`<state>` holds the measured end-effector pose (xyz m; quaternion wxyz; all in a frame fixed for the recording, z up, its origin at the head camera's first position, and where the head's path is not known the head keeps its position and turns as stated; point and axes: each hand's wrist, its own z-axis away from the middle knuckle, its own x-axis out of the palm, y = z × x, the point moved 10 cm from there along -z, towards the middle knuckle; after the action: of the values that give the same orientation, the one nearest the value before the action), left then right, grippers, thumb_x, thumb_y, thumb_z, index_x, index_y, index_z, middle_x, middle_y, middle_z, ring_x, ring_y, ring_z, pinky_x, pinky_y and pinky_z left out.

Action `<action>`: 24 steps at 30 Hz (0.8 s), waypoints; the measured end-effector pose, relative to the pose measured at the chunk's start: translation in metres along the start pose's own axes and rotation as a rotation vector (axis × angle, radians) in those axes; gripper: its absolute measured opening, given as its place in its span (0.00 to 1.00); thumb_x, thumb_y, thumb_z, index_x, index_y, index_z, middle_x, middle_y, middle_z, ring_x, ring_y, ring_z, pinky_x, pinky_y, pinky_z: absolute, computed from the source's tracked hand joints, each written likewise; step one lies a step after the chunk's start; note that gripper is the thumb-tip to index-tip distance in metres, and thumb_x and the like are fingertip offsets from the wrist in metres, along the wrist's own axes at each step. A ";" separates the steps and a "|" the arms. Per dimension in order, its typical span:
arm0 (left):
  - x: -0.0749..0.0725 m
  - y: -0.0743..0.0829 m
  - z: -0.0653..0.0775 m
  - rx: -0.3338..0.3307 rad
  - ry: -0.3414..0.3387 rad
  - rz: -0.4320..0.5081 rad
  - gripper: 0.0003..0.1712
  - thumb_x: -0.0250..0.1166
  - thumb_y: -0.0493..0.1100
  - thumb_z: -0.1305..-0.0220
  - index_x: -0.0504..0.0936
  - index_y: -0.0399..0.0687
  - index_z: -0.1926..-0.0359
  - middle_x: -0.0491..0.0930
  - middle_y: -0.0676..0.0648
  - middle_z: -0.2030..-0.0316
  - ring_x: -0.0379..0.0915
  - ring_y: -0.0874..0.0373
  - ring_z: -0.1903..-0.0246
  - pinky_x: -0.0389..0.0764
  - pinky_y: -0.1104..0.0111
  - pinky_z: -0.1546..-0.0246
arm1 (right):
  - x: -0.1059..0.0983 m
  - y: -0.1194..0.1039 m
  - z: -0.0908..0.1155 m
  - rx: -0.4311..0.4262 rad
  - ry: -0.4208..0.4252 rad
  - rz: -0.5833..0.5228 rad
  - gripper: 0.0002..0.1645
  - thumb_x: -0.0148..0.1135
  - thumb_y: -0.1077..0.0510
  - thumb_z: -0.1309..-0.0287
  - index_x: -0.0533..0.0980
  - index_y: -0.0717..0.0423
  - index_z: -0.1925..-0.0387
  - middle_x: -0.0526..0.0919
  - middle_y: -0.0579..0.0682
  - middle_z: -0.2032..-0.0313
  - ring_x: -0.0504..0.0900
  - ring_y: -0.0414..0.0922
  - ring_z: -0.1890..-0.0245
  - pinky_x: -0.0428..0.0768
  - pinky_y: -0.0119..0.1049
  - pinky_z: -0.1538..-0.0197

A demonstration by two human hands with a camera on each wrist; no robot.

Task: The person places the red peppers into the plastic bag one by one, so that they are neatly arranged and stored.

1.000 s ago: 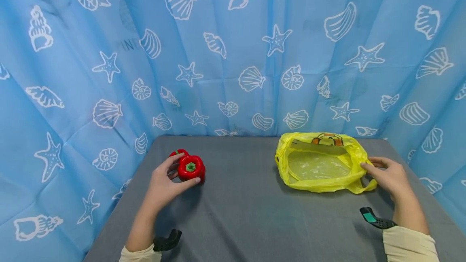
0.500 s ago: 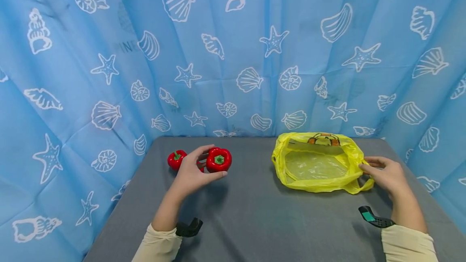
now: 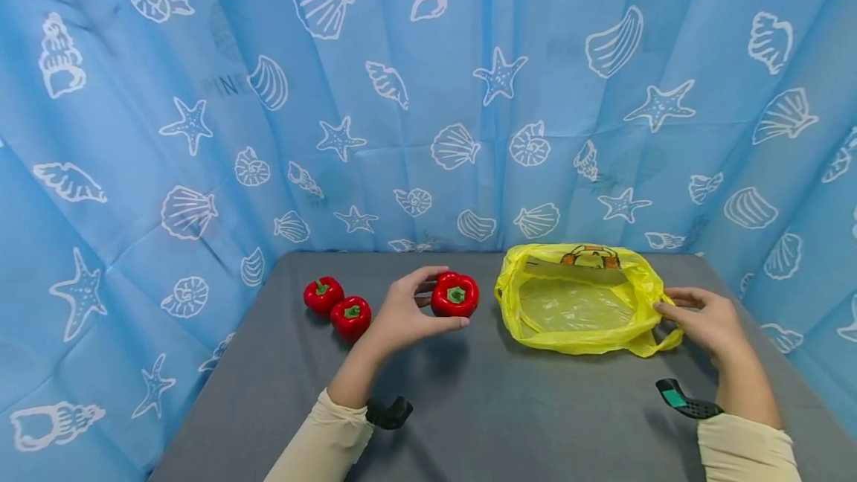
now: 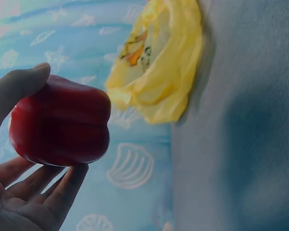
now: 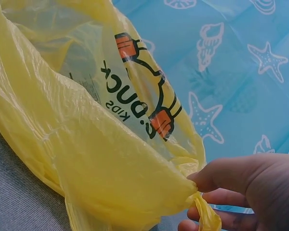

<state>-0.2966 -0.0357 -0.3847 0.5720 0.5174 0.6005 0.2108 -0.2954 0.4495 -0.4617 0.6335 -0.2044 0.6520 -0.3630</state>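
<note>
My left hand (image 3: pixel 410 315) holds a glossy red bell pepper (image 3: pixel 455 294) between thumb and fingers, its green stem facing up, raised over the table left of the bag. In the left wrist view the thumb lies on one side of the pepper (image 4: pixel 62 125) and the fingertips support the other. A yellow plastic bag (image 3: pixel 569 339) lies with its mouth wide open toward me. My right hand (image 3: pixel 708 322) pinches the bag's right edge by the handle; the right wrist view shows thumb and fingers on the gathered yellow plastic (image 5: pixel 190 190).
Two more red peppers, one farther back (image 3: pixel 323 294) and one nearer (image 3: pixel 351 318), sit close together on the left of the grey table (image 3: pixel 509 415). A blue curtain (image 3: pixel 402 132) with white seashell prints hangs behind and along both sides.
My left hand has lifted the pepper and carried it right, away from the other two and toward the bag. The right hand keeps its hold on the bag's edge.
</note>
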 end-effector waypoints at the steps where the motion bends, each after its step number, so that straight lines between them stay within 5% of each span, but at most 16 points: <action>1: 0.004 -0.001 -0.002 0.001 -0.012 0.004 0.46 0.85 0.52 0.49 0.76 0.57 0.30 0.81 0.53 0.36 0.82 0.50 0.40 0.89 0.55 0.45 | 0.000 0.000 0.000 -0.001 -0.001 0.003 0.45 0.57 0.40 0.23 0.64 0.76 0.28 0.69 0.80 0.35 0.75 0.72 0.43 0.81 0.37 0.61; 14: 0.050 0.011 -0.027 0.061 -0.111 0.107 0.44 0.84 0.49 0.47 0.76 0.55 0.30 0.81 0.53 0.37 0.83 0.53 0.41 0.88 0.62 0.45 | -0.002 -0.001 -0.003 -0.007 0.008 0.010 0.44 0.59 0.41 0.24 0.65 0.76 0.28 0.70 0.80 0.36 0.75 0.72 0.43 0.78 0.32 0.63; 24: 0.089 0.026 -0.041 0.074 -0.185 0.200 0.42 0.83 0.47 0.45 0.76 0.53 0.31 0.81 0.52 0.38 0.83 0.57 0.43 0.88 0.63 0.45 | 0.001 -0.001 -0.004 -0.021 -0.012 0.022 0.45 0.59 0.40 0.24 0.65 0.76 0.28 0.70 0.80 0.35 0.72 0.77 0.39 0.85 0.54 0.54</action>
<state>-0.3066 0.0649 -0.3945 0.5816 0.6124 0.4982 0.1959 -0.2997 0.4486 -0.4620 0.6390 -0.2063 0.6543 -0.3479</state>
